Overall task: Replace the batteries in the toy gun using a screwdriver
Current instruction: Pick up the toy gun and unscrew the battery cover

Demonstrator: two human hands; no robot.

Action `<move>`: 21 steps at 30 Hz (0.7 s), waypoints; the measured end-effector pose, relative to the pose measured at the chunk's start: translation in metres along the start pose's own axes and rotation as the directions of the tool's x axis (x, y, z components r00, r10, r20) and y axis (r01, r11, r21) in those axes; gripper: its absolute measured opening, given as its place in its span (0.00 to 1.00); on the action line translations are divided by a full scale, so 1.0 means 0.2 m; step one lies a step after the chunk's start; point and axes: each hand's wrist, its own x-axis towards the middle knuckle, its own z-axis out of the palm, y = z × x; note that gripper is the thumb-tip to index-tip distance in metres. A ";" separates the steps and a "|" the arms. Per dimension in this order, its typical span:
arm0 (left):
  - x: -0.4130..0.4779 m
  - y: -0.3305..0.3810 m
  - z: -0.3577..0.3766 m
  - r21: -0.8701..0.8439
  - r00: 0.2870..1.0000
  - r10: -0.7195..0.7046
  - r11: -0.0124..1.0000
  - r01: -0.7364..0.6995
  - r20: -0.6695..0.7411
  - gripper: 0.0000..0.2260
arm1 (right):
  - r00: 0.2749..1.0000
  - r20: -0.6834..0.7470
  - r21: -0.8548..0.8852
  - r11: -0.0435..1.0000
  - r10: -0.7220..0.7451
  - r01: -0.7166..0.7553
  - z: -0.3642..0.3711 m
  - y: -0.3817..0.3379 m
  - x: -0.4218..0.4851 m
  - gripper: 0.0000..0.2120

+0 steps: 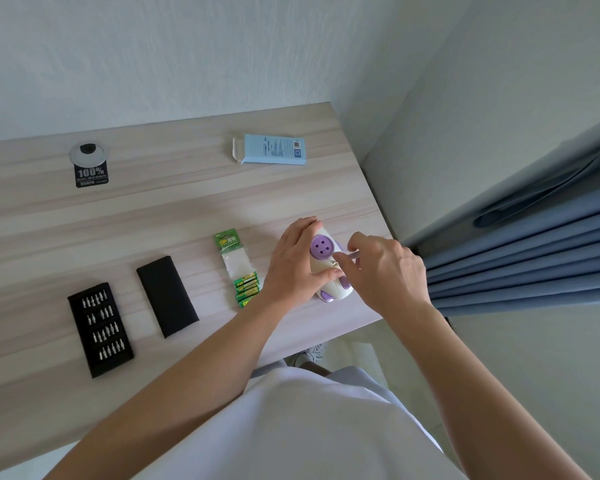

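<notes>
A white and purple toy gun lies near the right edge of the wooden table. My left hand grips it, fingers over its far end and thumb across its body. My right hand pinches a thin silver screwdriver whose tip meets the toy's middle. A green pack of batteries lies just left of my left hand.
A black tray of screwdriver bits and its black cover lie at the front left. A light blue box and a round cable port with a black sticker sit at the back. Blue curtains hang right of the table.
</notes>
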 end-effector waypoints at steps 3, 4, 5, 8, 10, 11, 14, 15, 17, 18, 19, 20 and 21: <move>0.00 -0.01 0.00 0.008 1.000 0.001 1.000 -0.001 0.007 0.37 | 0.999 0.029 -0.075 0.997 0.037 -0.034 -0.01 0.00 0.01 0.17; 0.00 -0.01 0.01 0.008 1.000 -0.001 1.000 0.001 0.006 0.37 | 0.999 0.031 -0.071 0.997 0.038 -0.036 -0.01 0.00 0.00 0.16; 0.00 -0.01 0.01 0.007 1.000 -0.007 1.000 0.007 0.008 0.38 | 0.999 0.033 -0.050 0.998 0.036 -0.035 -0.01 0.00 0.00 0.14; 0.00 -0.01 0.01 0.003 1.000 -0.018 1.000 0.018 0.014 0.39 | 1.000 0.023 0.037 0.999 -0.013 0.013 0.00 0.00 -0.01 0.07; 0.00 -0.01 0.01 0.007 1.000 -0.006 1.000 0.006 0.001 0.38 | 0.997 0.014 0.059 0.996 -0.072 0.071 0.00 0.01 -0.01 0.04; 0.00 -0.01 0.01 0.008 1.000 0.002 1.000 -0.002 -0.004 0.38 | 0.996 0.012 0.059 0.994 -0.093 0.092 0.00 0.02 -0.01 0.04; 0.00 -0.02 0.01 0.022 1.000 0.016 1.000 -0.016 -0.007 0.38 | 0.998 0.013 0.051 0.997 -0.064 0.063 0.00 0.03 0.00 0.09; 0.00 -0.02 0.01 0.022 1.000 0.018 1.000 -0.018 -0.007 0.38 | 0.999 0.018 0.035 0.999 -0.033 0.032 0.00 0.03 0.00 0.12; 0.00 -0.02 0.01 0.009 1.000 0.011 1.000 -0.011 -0.003 0.38 | 0.999 0.038 -0.009 1.000 0.015 -0.015 -0.01 0.02 0.01 0.15; -0.01 -0.02 0.01 0.004 1.000 0.004 1.000 -0.004 0.002 0.38 | 0.999 0.048 -0.010 1.000 0.019 -0.019 -0.01 0.02 0.02 0.15; -0.01 -0.01 0.00 0.003 1.000 0.000 1.000 0.000 0.007 0.39 | 0.999 0.053 0.015 1.000 0.009 -0.010 -0.01 0.02 0.02 0.12; -0.01 -0.01 0.00 0.003 1.000 -0.003 1.000 0.003 0.010 0.39 | 0.999 0.053 0.053 0.999 -0.011 0.008 0.00 0.02 0.02 0.09; -0.01 -0.01 0.00 0.006 1.000 -0.002 1.000 0.002 0.010 0.39 | 0.998 0.046 0.087 0.996 -0.037 0.033 0.00 0.02 0.02 0.05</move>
